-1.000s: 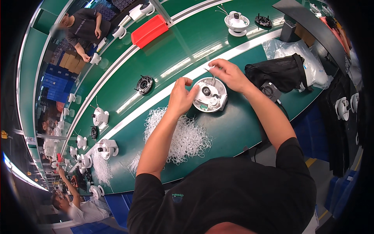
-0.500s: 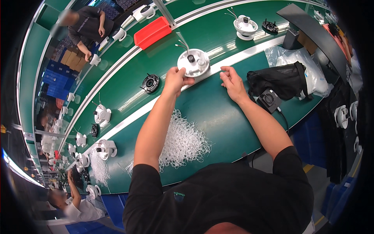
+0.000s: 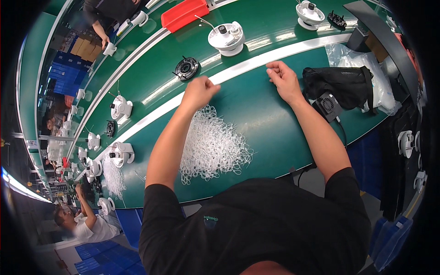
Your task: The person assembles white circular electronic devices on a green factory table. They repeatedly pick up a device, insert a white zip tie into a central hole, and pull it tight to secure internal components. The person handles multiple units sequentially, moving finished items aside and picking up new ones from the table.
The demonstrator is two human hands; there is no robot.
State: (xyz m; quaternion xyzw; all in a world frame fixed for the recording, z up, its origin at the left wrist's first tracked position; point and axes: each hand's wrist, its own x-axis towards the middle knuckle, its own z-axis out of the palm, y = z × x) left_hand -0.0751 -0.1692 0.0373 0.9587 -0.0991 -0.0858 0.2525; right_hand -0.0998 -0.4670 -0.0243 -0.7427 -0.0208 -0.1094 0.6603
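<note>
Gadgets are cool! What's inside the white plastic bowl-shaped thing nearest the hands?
Inside the white plastic bowl sit a small black rounded part and a raised white part. Whatever lies beneath them is covered.

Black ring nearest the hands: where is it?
In the head view, the black ring is left of centre, beyond the white rail, just past the left hand.

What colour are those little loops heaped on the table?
The loops are white; the head view shows them best.
</note>
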